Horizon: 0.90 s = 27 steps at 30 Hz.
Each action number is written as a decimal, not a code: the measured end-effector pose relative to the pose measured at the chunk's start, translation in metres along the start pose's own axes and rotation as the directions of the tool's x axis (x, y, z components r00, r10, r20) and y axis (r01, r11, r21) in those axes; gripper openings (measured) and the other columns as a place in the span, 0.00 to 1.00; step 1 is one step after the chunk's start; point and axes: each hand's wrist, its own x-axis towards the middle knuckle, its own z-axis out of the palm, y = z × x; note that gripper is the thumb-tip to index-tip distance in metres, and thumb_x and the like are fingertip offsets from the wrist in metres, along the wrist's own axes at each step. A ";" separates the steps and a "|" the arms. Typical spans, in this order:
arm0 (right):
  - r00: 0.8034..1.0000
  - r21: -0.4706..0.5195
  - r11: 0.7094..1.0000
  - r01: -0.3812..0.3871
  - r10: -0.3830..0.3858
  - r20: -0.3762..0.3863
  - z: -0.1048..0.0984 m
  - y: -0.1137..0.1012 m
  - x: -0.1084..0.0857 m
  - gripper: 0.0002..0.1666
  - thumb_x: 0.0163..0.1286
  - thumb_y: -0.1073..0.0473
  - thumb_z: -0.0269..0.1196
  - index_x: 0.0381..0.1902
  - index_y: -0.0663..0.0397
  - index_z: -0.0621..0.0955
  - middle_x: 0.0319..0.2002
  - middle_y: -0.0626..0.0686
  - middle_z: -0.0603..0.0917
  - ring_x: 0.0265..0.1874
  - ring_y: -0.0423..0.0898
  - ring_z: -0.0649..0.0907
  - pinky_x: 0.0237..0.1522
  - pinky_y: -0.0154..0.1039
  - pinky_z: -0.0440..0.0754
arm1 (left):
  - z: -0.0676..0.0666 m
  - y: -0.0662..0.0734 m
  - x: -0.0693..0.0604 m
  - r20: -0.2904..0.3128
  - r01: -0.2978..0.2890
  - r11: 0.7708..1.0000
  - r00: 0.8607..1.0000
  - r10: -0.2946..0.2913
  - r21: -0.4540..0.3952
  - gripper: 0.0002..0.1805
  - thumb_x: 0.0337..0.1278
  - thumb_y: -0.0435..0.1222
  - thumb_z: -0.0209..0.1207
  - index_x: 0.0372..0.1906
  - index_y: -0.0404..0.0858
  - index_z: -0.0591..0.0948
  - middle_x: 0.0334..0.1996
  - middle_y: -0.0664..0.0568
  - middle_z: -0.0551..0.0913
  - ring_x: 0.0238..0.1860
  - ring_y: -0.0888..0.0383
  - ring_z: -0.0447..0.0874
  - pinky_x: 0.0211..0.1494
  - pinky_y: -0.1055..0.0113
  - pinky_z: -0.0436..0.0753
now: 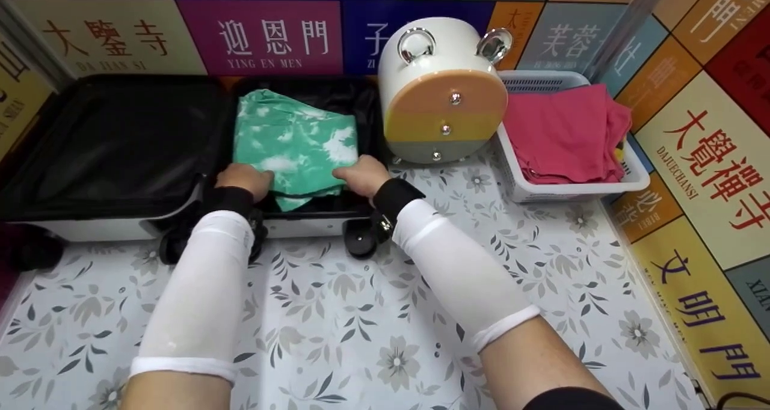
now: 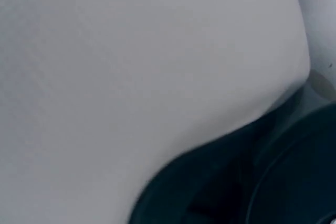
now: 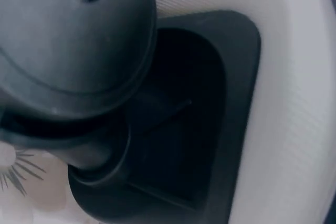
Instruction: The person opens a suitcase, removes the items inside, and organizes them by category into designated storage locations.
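Observation:
A folded green and white tie-dye cloth (image 1: 295, 142) lies over the right half of an open black-lined suitcase (image 1: 307, 226). At its near left corner, my left hand (image 1: 245, 179) grips the edge, thumb on top. My right hand (image 1: 364, 176) pinches the near right edge, its thumb side on the fabric. The other fingers of both hands are partly hidden. Neither hand shows in the wrist views: the left one has pale suitcase shell (image 2: 147, 77) and a dark wheel (image 2: 299, 177), the right one a black wheel (image 3: 73, 45) in its dark housing.
The suitcase's other half (image 1: 120, 139) lies open at left. A white round drawer box (image 1: 445, 103) stands right of the suitcase. Beyond it, a white basket (image 1: 559, 190) holds folded pink-red cloth (image 1: 559, 133). Printed panels (image 1: 271, 37) border the back and right of the floral surface (image 1: 337, 314).

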 end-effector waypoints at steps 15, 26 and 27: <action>1.000 0.028 0.999 0.023 -0.023 0.020 0.004 0.000 -0.001 0.32 0.77 0.51 0.60 0.75 0.54 0.75 0.76 0.54 0.75 0.77 0.52 0.71 0.76 0.41 0.71 | -0.001 -0.007 0.004 0.049 -0.051 0.998 0.997 0.053 -0.030 0.47 0.81 0.54 0.39 0.80 0.17 0.45 0.80 0.21 0.48 0.80 0.28 0.53 0.83 0.41 0.60; 0.972 0.221 0.972 0.082 -0.029 -0.232 0.011 0.003 -0.009 0.19 0.77 0.53 0.60 0.58 0.56 0.86 0.55 0.56 0.88 0.46 0.47 0.82 0.50 0.39 0.80 | -0.001 -0.007 0.000 0.036 -0.107 0.994 0.994 0.106 0.033 0.41 0.80 0.52 0.44 0.73 0.17 0.66 0.76 0.23 0.63 0.74 0.31 0.68 0.79 0.43 0.69; 0.971 0.215 0.973 0.083 -0.031 -0.235 0.012 0.003 -0.010 0.19 0.77 0.53 0.61 0.57 0.56 0.86 0.54 0.55 0.88 0.45 0.47 0.82 0.49 0.39 0.80 | -0.001 -0.007 -0.001 0.042 -0.108 0.994 0.993 0.107 0.035 0.41 0.80 0.52 0.44 0.73 0.17 0.65 0.76 0.23 0.63 0.74 0.31 0.67 0.79 0.42 0.69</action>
